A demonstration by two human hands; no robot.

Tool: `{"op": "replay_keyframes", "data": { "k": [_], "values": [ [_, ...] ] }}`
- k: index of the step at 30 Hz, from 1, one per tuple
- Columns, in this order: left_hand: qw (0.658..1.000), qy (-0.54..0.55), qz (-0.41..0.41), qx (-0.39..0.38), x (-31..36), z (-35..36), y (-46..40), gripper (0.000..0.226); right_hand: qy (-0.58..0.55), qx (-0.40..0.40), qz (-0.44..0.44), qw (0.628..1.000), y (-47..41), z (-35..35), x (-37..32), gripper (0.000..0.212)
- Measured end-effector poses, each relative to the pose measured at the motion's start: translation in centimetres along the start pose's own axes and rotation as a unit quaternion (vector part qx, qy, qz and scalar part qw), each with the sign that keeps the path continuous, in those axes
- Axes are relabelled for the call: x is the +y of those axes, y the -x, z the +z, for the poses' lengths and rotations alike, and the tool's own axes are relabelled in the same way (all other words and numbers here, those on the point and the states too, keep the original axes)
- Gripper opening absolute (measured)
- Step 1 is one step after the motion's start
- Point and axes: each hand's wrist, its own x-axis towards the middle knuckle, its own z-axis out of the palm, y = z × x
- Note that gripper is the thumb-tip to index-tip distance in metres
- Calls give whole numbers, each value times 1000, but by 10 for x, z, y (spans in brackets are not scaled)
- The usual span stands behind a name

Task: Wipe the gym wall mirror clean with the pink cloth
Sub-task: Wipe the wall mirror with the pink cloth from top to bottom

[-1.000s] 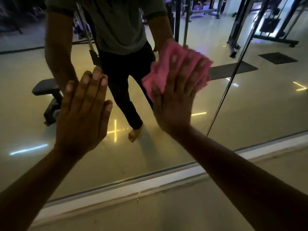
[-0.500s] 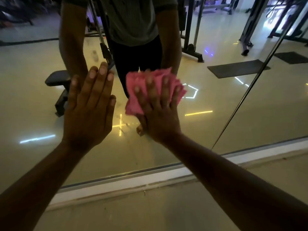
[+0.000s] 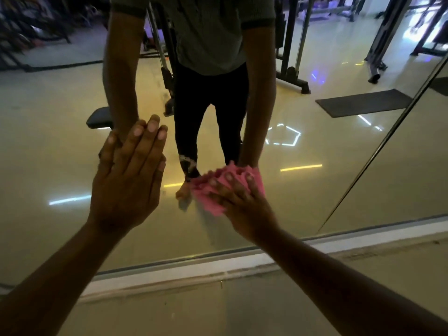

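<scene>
Two hands on one mirror [image 3: 363,180]. Left hand [image 3: 126,180] flat on the glass, fingers straight, holding nothing. Right hand [image 3: 242,204] presses one bunched pink cloth [image 3: 208,192] low on the glass, fingers spread over it. One mat [image 3: 363,103] and one bench [image 3: 99,118] reflected.

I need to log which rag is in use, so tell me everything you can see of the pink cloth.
The pink cloth is a soft, bunched fabric, crumpled into folds with ragged-looking edges. It lies pressed against the mirror low on the glass, just above the bottom frame. The right hand covers most of it, fingers spread over its folds; pink shows above the fingertips and left of the hand. No print or label is visible.
</scene>
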Motion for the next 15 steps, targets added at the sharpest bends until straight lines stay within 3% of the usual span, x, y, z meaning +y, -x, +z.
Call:
{"op": "replay_keyframes", "data": {
  "k": [2,4,5,7,9,11,12,14,15],
  "values": [
    [1000,-3,-7,3,-13,-4,5,65,12,34,71,997,0,-11,14,95],
    [1000,6,-10,18,-25,-6,6,64,-38,114,237,964,-49,-20,2,94],
    [1000,7,-5,25,-31,-5,6,63,-66,129,274,951,-73,-18,-11,92],
    [1000,17,4,25,-39,-4,9,63,-91,129,215,964,-78,-2,-46,97],
    [999,24,7,23,-44,0,11,64,-43,72,114,990,-23,25,-57,109],
    [999,31,-1,17,-47,5,17,66,5,40,96,995,22,31,-40,110],
    [999,35,-3,14,-49,6,21,66,-5,41,149,988,17,22,-36,106],
    [999,32,-1,14,-53,10,28,66,-55,95,334,936,-29,11,-40,94],
    [999,33,4,18,-54,13,29,65,-73,108,379,916,-51,9,-45,92]
  ]
}}
